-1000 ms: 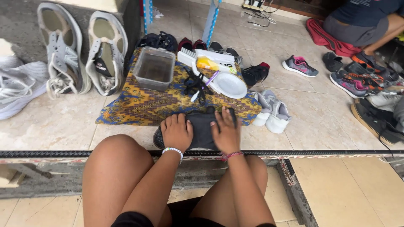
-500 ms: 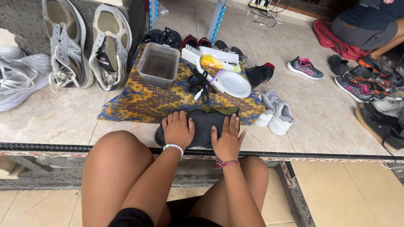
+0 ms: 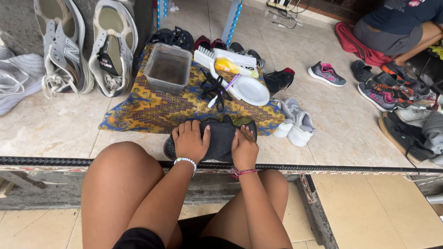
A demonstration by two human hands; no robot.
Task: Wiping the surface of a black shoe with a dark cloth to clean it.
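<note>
We are looking down at a dark shoe (image 3: 220, 138) lying on the tiled floor at the near edge of a patterned blue and yellow cloth (image 3: 157, 108); our left hand (image 3: 190, 142) is pressing flat on its left part with fingers spread, and our right hand (image 3: 244, 148) is resting on its right part with fingers curled against the upper; the hands are lying apart, both touching the shoe, neither closing around it. At twelve o'clock from the shoe, black laces (image 3: 213, 90) are lying on the cloth; at eleven o'clock a clear plastic tub (image 3: 168, 68) of murky water is standing; at one o'clock a white round lid (image 3: 251, 90) is sitting beside a white brush (image 3: 206, 56) and a yellow bottle (image 3: 227, 66). At ten o'clock two grey trainers (image 3: 87, 46) are leaning against the wall; at three o'clock a pair of small pale shoes (image 3: 293, 123) is sitting just off the cloth; at two o'clock another person (image 3: 397, 27) is crouching among more shoes.
</note>
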